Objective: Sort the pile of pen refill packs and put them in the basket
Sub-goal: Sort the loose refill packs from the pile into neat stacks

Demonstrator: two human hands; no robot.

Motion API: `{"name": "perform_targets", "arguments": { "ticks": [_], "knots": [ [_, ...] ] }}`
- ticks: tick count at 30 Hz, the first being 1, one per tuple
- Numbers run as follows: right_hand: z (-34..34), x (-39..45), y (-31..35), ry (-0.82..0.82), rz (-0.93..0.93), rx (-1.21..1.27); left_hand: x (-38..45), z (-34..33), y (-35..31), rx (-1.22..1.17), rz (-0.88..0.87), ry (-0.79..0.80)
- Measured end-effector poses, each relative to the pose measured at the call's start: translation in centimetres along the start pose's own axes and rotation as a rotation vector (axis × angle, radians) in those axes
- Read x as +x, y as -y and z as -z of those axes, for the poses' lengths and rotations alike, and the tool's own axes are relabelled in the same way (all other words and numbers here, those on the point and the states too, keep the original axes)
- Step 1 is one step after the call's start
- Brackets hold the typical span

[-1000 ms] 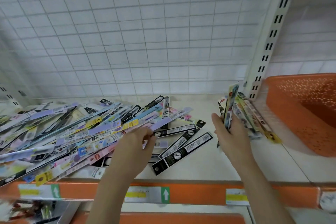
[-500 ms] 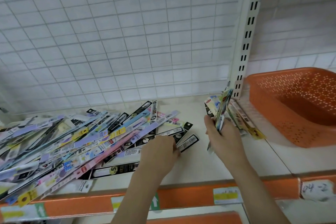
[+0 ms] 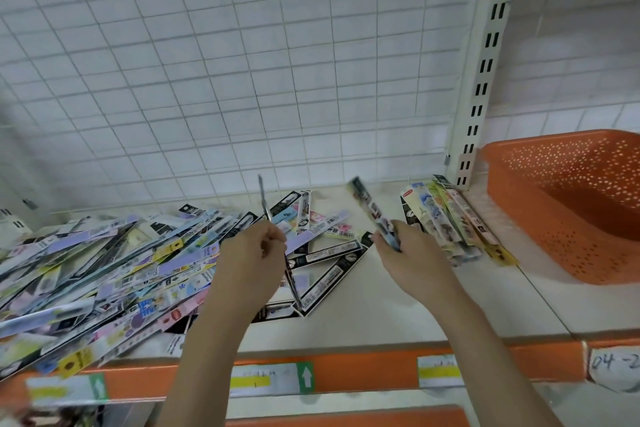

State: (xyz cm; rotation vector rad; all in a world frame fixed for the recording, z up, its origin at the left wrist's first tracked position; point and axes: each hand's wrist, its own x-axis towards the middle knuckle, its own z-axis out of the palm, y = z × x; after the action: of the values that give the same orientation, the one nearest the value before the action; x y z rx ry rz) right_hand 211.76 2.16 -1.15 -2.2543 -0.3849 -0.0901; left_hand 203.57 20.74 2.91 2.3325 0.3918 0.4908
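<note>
The big pile of pen refill packs [image 3: 104,274] sprawls over the left half of the white shelf [image 3: 398,308], while a smaller fanned stack of packs [image 3: 446,222] lies just beside the slotted upright [image 3: 485,73], near the orange basket [image 3: 571,204]; that stack looks like a sorted group staged close to the basket for loading, though nothing can be seen inside the basket from this angle. The left hand [image 3: 251,263] hovers over the pile's right edge with its fingers curled round 1 thin pack [image 3: 266,208], held edge-on and nearly upright, apparently lifted clear to check its type. The right hand [image 3: 405,253] is between pile and stack, its fingers closed on another pack [image 3: 372,211] that tilts up and to the left; motion blur hides whether it grips 1 pack or several. A few black packs [image 3: 325,281] lie loose on the shelf between the 2 wrists. Sorting seems far from finished, since most packs remain in the pile.
</note>
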Motion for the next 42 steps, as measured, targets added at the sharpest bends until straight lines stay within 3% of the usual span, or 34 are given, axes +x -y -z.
{"name": "perform_targets", "arguments": {
  "ticks": [7,11,21,32,42],
  "knots": [
    [-3.8,0.3,2.2,0.170,-0.172,-0.246,-0.6,1.7,2.3,0.068,0.040,-0.077],
    [-4.3,0.4,3.4,0.196,-0.167,-0.394,-0.9,2.4,3.7,0.075,0.096,-0.084],
    [-1.7,0.7,2.4,0.266,-0.259,-0.388,-0.7,2.1,5.1,0.188,0.069,-0.015],
    [-0.4,0.5,2.2,0.207,-0.286,-0.430,-0.5,1.9,5.2,0.106,0.059,-0.112],
    [-3.4,3.7,5.2,0.190,-0.112,-0.304,-0.9,4.8,7.4,0.176,0.201,-0.182]
  ]
}}
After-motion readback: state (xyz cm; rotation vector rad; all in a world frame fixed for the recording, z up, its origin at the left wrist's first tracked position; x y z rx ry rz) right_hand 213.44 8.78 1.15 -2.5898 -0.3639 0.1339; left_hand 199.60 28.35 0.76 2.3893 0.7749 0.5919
